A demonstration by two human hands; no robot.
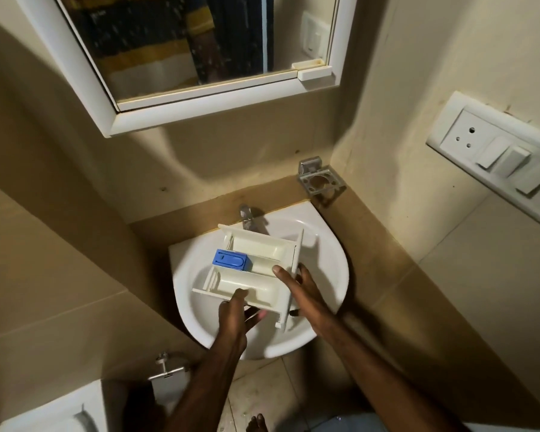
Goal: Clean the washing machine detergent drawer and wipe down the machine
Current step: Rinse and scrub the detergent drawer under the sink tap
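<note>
Cream plastic detergent drawer [250,269] held level over the white ceramic corner basin [325,269], just near of the chrome tap [247,218], presumably so rinse water drains into the bowl; left hand [234,316] grips its near edge, right hand [296,282] clamps the front panel at right; three compartments, blue siphon cap [229,260] far-left; interior looks yellowed.

Matt plastic drawer [256,269], glossy basin [321,294]

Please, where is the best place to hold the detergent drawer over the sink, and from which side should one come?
Probably as now: the left hand grips the near long wall, the right hand the front panel end. The detergent drawer lies open side up over the sink, so these near edges are reachable.
</note>
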